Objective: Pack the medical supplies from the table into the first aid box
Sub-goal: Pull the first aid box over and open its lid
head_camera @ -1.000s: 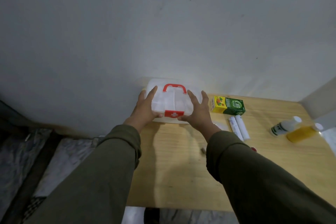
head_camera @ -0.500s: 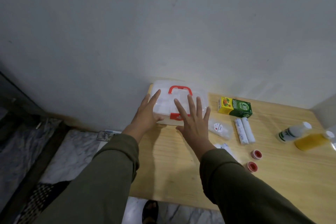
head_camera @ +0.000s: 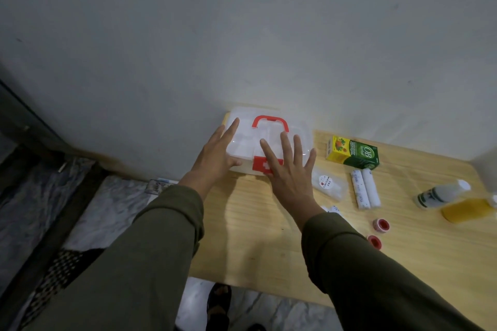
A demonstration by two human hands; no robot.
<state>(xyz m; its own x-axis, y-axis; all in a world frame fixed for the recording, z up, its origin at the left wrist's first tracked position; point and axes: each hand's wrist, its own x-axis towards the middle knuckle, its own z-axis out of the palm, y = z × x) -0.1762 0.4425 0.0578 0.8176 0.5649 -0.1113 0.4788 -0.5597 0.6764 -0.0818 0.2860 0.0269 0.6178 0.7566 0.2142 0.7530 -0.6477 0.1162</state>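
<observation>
A clear plastic first aid box [head_camera: 243, 142] with a red handle and a red latch stands closed at the table's far left corner against the wall. My left hand [head_camera: 215, 158] rests on its left side, fingers spread. My right hand [head_camera: 289, 177] hovers flat over the box's front right, fingers apart, covering part of the latch. To the right lie a yellow-green carton [head_camera: 352, 154], a clear packet [head_camera: 329, 185], two white bandage rolls [head_camera: 365, 192], two red-capped tape rolls [head_camera: 380, 224], a white bottle [head_camera: 441, 193] and a yellow bottle [head_camera: 468, 209].
The wooden table [head_camera: 255, 223] abuts a grey wall at the back. Its left edge drops to a marble floor [head_camera: 107, 204]. A dark sandal [head_camera: 219, 301] shows below the near edge. Another small white item [head_camera: 332, 208] peeks out beside my right wrist.
Both hands have let go of the box's sides and opened out flat. My right hand moved to the front right. The view turned right, showing more supplies.
</observation>
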